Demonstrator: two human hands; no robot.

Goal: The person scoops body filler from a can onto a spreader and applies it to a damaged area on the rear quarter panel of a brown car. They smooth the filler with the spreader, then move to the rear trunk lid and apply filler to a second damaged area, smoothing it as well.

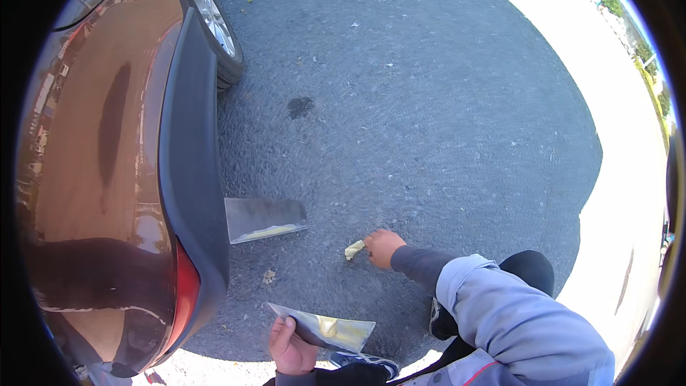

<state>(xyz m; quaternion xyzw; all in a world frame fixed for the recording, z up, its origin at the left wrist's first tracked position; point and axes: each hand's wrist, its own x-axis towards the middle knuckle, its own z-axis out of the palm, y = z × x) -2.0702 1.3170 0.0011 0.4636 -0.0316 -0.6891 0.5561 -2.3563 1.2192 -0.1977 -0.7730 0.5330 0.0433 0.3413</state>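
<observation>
My left hand [291, 349], low in the view, grips the left end of a flat metal plate [350, 334]. A pale yellow dollop of paste [328, 327] sits on that plate, with more paste smeared around it. Farther up and to the right, my right hand [384, 248] has its fingers closed on a small pale yellow, paste-coated piece [354, 249]; its exact kind cannot be made out. A second grey metal sheet [266, 215] lies beside the car's bumper, with a pale yellow streak along its near edge.
A brown car [86, 136] fills the left side, with a dark lower bumper [189, 129], a red tail light [185, 289] and a wheel [214, 18]. Grey asphalt [429, 114] lies in shade, bordered by bright sunlit ground. My shoe [364, 364] is near the plate.
</observation>
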